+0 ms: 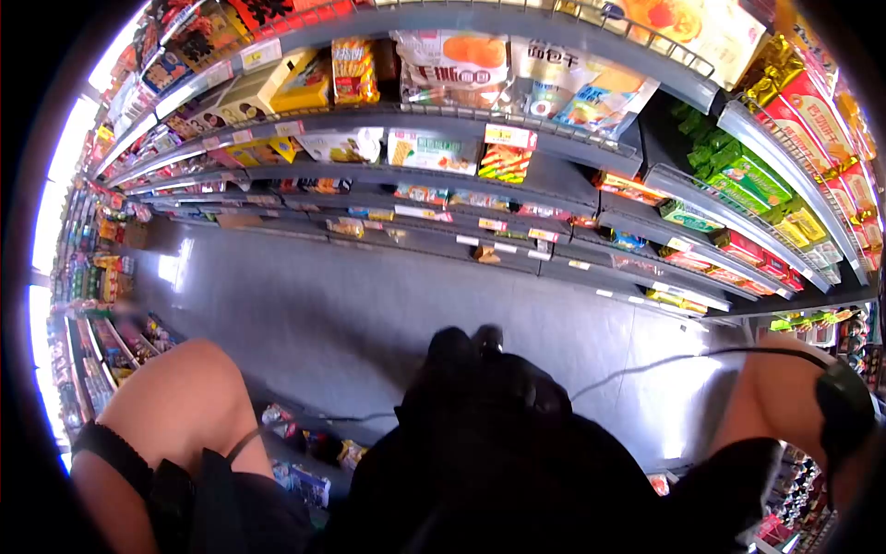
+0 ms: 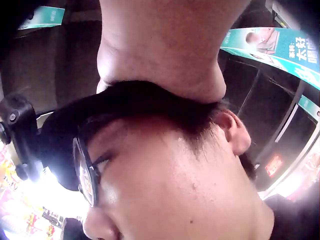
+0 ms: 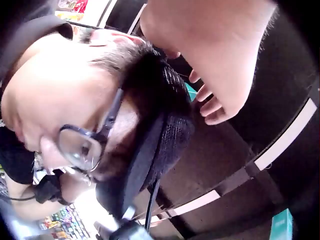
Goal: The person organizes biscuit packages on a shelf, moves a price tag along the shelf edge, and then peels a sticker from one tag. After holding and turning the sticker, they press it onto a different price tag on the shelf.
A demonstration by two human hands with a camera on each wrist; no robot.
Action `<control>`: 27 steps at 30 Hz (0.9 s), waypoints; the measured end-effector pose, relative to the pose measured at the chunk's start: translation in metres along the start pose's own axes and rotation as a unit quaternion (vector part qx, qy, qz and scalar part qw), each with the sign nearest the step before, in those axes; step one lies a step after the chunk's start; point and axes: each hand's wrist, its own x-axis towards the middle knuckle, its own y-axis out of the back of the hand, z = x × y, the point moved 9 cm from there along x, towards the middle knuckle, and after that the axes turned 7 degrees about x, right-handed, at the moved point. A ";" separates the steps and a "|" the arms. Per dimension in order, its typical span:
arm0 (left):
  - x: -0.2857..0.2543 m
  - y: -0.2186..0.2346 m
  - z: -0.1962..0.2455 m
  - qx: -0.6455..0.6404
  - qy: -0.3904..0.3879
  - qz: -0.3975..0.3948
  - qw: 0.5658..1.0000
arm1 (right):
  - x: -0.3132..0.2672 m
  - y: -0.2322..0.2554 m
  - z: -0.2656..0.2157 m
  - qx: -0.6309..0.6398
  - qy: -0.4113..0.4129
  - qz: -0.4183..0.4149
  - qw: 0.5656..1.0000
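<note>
In the left wrist view my left hand (image 2: 160, 55) shows its heel and wrist against a black cap (image 2: 125, 102) on a head with glasses (image 2: 85, 170); its fingers are hidden. My right hand (image 3: 220, 65) is raised at the top of the cap (image 3: 162, 120) in the right wrist view. Its fingers (image 3: 212, 106) are loosely bent beside the cap, and nothing shows held in them. Neither hand appears in the head view, where only bent arms (image 1: 180, 397) stand out at both sides.
Shelves (image 1: 554, 138) of packaged food curve across the front and right. Grey floor (image 1: 305, 295) lies below them. More goods stand at the far left and low behind the arms. A thin cable (image 1: 637, 371) runs to the right arm.
</note>
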 end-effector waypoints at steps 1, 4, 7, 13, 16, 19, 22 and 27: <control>0.000 -0.001 -0.009 -0.004 0.005 0.002 1.000 | -0.004 -0.002 0.008 0.002 -0.010 0.009 1.000; -0.001 -0.003 -0.036 -0.007 0.007 0.006 1.000 | -0.023 -0.017 0.027 0.004 -0.048 0.033 0.998; -0.005 -0.009 -0.063 -0.009 0.009 0.005 1.000 | -0.045 -0.076 0.040 0.006 -0.178 -0.112 0.978; -0.015 -0.014 -0.120 -0.050 -0.007 0.027 0.998 | -0.058 -0.139 0.082 0.007 -0.283 -0.148 0.948; -0.025 -0.006 -0.148 -0.071 -0.012 0.055 0.996 | -0.064 -0.161 0.097 -0.042 -0.287 -0.070 0.954; -0.041 0.004 -0.175 -0.086 0.007 0.101 0.991 | -0.079 -0.172 0.124 -0.053 -0.277 -0.082 0.956; -0.072 0.013 -0.210 -0.099 0.074 0.198 0.972 | -0.083 -0.189 0.157 -0.058 -0.271 -0.037 0.960; -0.204 -0.035 -0.268 -0.170 0.342 0.331 0.863 | -0.154 -0.233 0.221 -0.057 -0.433 -0.022 0.899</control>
